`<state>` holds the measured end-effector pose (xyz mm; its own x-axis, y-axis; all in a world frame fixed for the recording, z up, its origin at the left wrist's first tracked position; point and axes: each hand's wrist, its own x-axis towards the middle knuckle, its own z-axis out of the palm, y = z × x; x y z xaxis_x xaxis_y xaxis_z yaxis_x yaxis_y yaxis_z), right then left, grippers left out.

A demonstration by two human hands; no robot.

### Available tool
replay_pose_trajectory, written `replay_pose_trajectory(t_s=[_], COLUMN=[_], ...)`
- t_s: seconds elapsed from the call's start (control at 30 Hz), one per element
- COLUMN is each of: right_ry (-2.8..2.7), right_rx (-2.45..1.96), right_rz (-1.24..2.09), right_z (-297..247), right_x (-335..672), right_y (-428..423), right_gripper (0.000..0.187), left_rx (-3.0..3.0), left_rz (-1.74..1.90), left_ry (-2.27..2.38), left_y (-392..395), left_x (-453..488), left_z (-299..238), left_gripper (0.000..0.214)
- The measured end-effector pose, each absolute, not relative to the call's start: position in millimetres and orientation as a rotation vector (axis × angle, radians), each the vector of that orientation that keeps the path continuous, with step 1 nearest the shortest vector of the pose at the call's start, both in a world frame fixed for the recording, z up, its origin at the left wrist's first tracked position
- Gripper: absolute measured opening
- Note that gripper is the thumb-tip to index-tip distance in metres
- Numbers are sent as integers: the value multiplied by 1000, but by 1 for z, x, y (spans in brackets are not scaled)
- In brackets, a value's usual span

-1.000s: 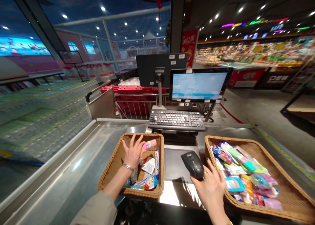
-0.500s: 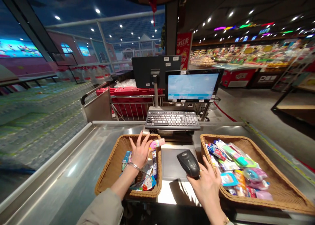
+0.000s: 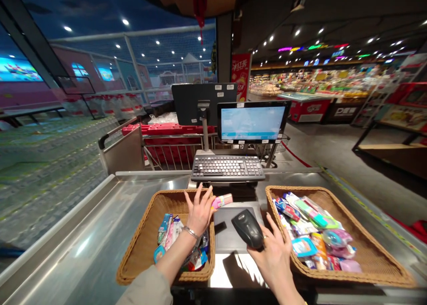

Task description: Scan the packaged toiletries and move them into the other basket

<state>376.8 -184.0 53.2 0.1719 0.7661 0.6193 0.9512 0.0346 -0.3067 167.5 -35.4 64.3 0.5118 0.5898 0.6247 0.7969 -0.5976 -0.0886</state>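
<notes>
Between the thumb and fingers of my left hand (image 3: 199,213) is a small pink pack (image 3: 222,201) with a pale, finely striped end. That hand is above the right side of the left wicker basket (image 3: 135,247), and the pack juts past the rim over the grey scanner plate (image 3: 230,236). Inside this basket lie several small packaged goods (image 3: 167,229), partly hidden by my forearm. My right hand (image 3: 274,254) grips a black barcode scanner (image 3: 247,228), tilted toward the plate. Just right of it, the right wicker basket (image 3: 376,240) holds a pile of colourful packaged goods (image 3: 313,225).
Behind the plate stand a keyboard (image 3: 228,168) and a lit monitor (image 3: 252,123), with a second screen (image 3: 187,111) seen from the back. Metal counter (image 3: 86,225) stretches to the left. A shopping cart (image 3: 170,151) is beyond it, and stacked bottled drinks (image 3: 60,153) stand at far left.
My left hand has moved right with the pink pack, which now reaches farther over the plate. The scanner stays nearly where it was in my right hand. The camera view has shifted slightly.
</notes>
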Motion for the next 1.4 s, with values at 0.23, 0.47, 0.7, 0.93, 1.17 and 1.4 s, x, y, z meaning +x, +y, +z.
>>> replay_pose_trajectory(t_s=[0.23, 0.47, 0.7, 0.93, 1.17, 1.4], right_ry=[-1638, -1655, -1600, -1559, -1440, -1317], right_rx=[-1797, -1831, -1889, -1911, -1969, -2047], right_rz=[-290, -217, -197, -247, -267, -281], right_z=[58, 58, 59, 59, 55, 56], right_x=[378, 385, 389, 393, 403, 416], right_y=[-186, -189, -197, -204, -212, -219], right_gripper=[25, 22, 20, 20, 29, 25], left_rx=[-2405, -2426, -2447, -2479, -2511, -2530], left_rz=[-811, -823, -816, -827, -836, -875], left_ry=[-1090, -1057, -1030, -1013, -962, -897], left_y=[-30, -26, -29, -33, -37, -37], left_x=[179, 191, 201, 211, 222, 237], left_z=[63, 60, 63, 67, 73, 74], left_gripper=[37, 37, 37, 37, 34, 34])
